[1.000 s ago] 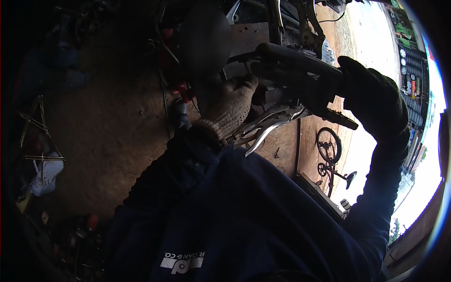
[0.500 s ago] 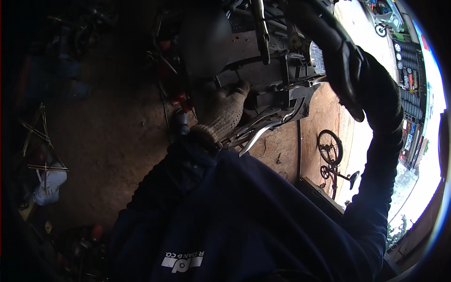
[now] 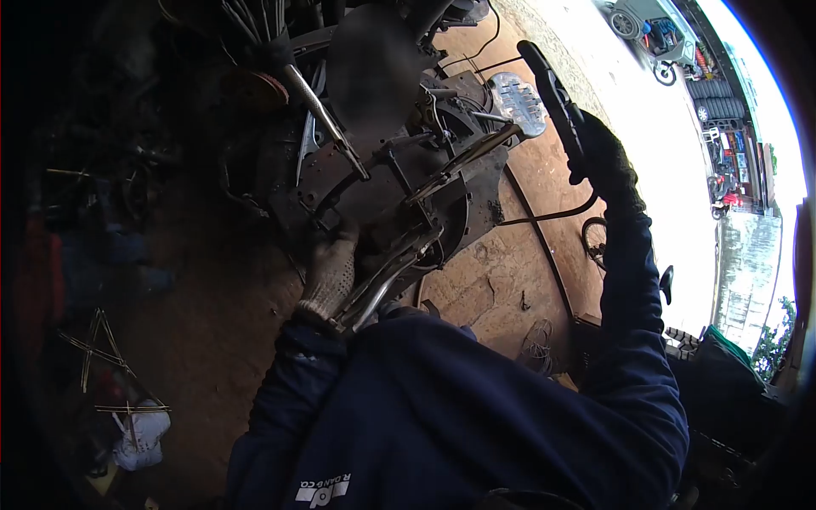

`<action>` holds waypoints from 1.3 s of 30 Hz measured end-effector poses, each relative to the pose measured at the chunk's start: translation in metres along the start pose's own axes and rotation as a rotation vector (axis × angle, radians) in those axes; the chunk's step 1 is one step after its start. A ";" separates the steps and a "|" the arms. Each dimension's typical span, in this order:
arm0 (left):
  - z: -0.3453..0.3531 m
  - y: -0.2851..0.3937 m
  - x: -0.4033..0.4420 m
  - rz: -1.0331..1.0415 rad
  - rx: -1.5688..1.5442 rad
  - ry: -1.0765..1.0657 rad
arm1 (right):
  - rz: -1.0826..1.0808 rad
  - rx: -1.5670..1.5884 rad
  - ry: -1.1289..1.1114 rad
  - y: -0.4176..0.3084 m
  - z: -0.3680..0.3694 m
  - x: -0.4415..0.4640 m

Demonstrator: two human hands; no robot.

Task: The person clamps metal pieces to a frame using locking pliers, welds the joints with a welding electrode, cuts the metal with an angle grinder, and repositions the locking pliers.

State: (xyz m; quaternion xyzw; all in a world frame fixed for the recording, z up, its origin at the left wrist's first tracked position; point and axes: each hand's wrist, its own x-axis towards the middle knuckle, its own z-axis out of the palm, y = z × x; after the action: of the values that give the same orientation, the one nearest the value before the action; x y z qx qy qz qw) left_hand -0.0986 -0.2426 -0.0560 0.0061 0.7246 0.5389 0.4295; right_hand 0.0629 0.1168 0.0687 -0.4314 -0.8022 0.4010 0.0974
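Observation:
My left hand (image 3: 330, 276), in a knitted grey glove with dots, is closed on the near edge of a dark metal frame (image 3: 340, 183). Its fingertips are dim against the metal. Bent bright metal rods (image 3: 387, 285) run just beside that hand. Raised at the right, my right hand (image 3: 605, 157) in a dark glove grips a long black object (image 3: 554, 106), seen edge-on, whose exact kind I cannot make out. It is apart from the frame. A patterned metal plate (image 3: 518, 104) sits at the frame's far right. A ribbed metal bar (image 3: 314, 102) slants over the frame's top.
A black cable (image 3: 552, 219) curves below my right hand. Part of a bicycle wheel (image 3: 595, 242) shows behind my right sleeve. Thin sticks and a white bag (image 3: 142, 438) lie at lower left. Outside at right are a parked vehicle (image 3: 625, 24) and stacked tyres (image 3: 718, 89).
The view has shifted, showing more of the metal frame. My right hand and the black object have moved away from the camera and look smaller. My left hand stays at the frame.

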 end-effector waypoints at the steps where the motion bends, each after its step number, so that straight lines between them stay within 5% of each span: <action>1: 0.002 0.004 -0.003 -0.033 -0.021 0.040 | 0.002 0.031 -0.028 0.008 0.001 -0.003; 39: 0.001 -0.005 0.003 0.017 -0.100 0.003 | 0.184 0.216 -0.199 0.063 0.030 0.009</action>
State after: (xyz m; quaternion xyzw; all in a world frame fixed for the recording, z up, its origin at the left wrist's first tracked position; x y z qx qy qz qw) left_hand -0.0973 -0.2429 -0.0620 -0.0097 0.6974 0.5780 0.4236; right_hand 0.0813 0.1261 0.0011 -0.4482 -0.7172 0.5330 0.0260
